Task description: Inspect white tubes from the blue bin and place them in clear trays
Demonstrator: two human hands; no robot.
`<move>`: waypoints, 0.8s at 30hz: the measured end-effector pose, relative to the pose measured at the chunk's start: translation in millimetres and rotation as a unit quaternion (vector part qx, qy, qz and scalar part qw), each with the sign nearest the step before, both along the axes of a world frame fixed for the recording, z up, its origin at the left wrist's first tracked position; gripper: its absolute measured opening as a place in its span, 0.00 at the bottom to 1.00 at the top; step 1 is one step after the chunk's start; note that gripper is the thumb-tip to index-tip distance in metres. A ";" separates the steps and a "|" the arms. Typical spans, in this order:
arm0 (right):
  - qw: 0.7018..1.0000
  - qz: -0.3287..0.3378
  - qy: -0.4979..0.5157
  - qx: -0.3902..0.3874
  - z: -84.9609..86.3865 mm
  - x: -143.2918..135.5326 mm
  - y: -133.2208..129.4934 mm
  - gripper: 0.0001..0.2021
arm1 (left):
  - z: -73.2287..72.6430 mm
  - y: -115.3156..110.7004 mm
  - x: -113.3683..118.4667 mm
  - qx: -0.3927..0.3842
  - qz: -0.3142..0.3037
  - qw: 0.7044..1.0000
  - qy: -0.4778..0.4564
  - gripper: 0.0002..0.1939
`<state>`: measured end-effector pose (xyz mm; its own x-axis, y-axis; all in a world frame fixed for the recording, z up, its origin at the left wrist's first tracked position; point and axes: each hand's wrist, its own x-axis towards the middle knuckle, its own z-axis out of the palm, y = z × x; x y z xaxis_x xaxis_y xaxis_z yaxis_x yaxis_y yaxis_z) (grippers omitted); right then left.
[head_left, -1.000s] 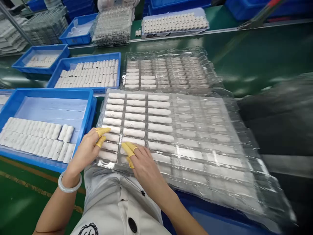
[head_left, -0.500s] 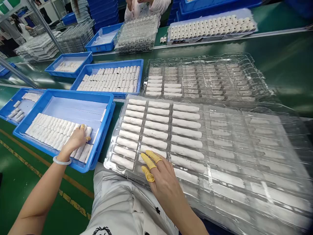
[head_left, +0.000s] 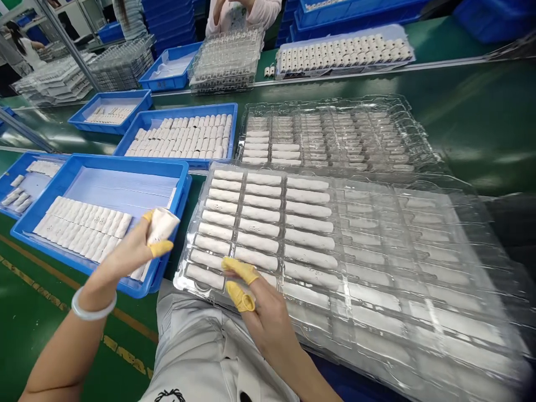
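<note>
Above the blue bin [head_left: 125,163], the left hand [head_left: 132,243] grips white rolls [head_left: 163,226] in its fingertips, while the right hand [head_left: 266,301], fingers parted, is at the clear tray [head_left: 340,223], three columns largely filled, the others apparently unfilled.

Just left of twelve o'clock we see a co-worker in a pale top [head_left: 232,18], behind a stack of transparent trays [head_left: 226,61]. Toward one, on the green bench [head_left: 473,123], we find a shallow tray [head_left: 400,32] with rows of small white pieces [head_left: 343,54] showing dark holes, and stacked blue bins [head_left: 364,21] behind it. Between ten and eleven we have a blue bin [head_left: 167,84] with a pale lining; at eleven, piled blue crates [head_left: 170,25]. Around ten we notice a slanting metal post [head_left: 69,46] near piled whitish trays [head_left: 54,84]. At eight our green floor [head_left: 37,312] carries a worn yellow line [head_left: 118,350].
</note>
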<state>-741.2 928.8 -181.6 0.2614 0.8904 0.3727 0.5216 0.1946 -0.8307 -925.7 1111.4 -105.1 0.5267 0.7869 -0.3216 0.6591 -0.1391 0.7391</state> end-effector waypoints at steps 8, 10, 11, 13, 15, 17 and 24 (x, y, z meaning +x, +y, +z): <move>0.952 -0.012 0.285 -0.108 19.4 -15.3 7.4 0.07 | -36.6 -80.0 42.1 -0.028 -0.157 0.976 -0.148 0.40; 0.964 -0.038 0.250 -0.084 21.2 -12.3 3.2 0.05 | -46.1 -80.7 40.6 -0.013 -0.198 0.962 -0.190 0.40; 0.973 -0.044 0.220 -0.060 22.4 -10.4 0.6 0.05 | -49.0 -79.7 39.4 -0.011 -0.216 0.953 -0.211 0.40; 0.988 -0.055 0.147 -0.003 24.9 -6.8 -4.2 0.06 | -51.4 -77.0 37.6 -0.023 -0.237 0.938 -0.251 0.37; 0.993 -0.066 0.081 0.047 26.3 -3.6 -7.4 0.08 | -50.7 -75.3 38.0 -0.045 -0.229 0.927 -0.293 0.32; 0.993 -0.078 0.038 0.081 25.9 -1.1 -8.5 0.11 | -49.2 -75.1 40.1 -0.045 -0.203 0.922 -0.326 0.27; 0.989 -0.101 -0.020 0.105 21.0 4.1 -5.4 0.20 | -48.5 -78.0 46.6 0.106 -0.175 0.930 -0.306 0.27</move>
<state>-737.1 923.3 -160.6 0.4078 0.7234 0.5571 0.5998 0.2478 -0.7608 -879.1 1033.3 -153.5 0.7955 0.5447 0.2654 0.0113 -0.4513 0.8923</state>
